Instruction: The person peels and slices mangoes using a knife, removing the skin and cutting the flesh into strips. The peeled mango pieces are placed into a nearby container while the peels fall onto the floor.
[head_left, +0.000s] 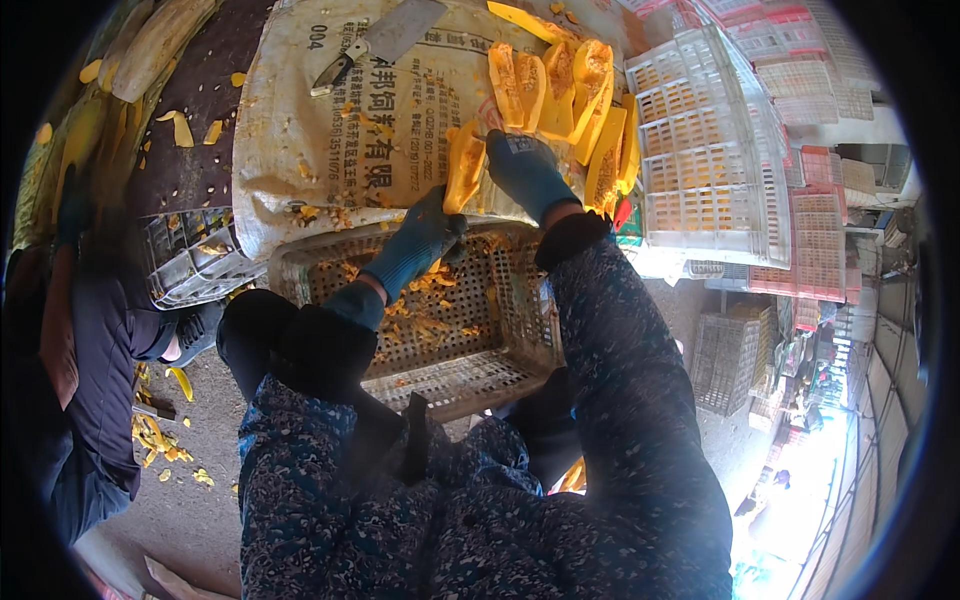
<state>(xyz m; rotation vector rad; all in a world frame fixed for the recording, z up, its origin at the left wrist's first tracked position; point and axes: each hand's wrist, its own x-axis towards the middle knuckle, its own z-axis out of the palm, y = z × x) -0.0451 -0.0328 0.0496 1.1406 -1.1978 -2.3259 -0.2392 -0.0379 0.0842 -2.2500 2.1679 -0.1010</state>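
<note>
My left hand (416, 244), in a blue knitted glove, grips the lower end of a hollow-cut piece of orange squash (465, 169). Beside that piece, on its right, is my gloved right hand (529, 174), fingers curled. Whether anything sits inside those fingers is hidden. More squash pieces (559, 90) lie in a row past my right hand, stringy pulp and seeds showing in several. Under my left hand a perforated plastic crate (450, 367) holds scraps of orange pulp (431, 281). A cleaver (382, 45) with a dark handle rests farther back on a printed woven sack (300, 142).
White plastic crates (709, 150) stand close on the right, with more stacked crates (806, 225) beyond. Something red (622, 214) shows by the squash. At left, another person's leg (101, 390) is near a smaller crate (199, 259). Peel scraps (157, 442) litter the floor.
</note>
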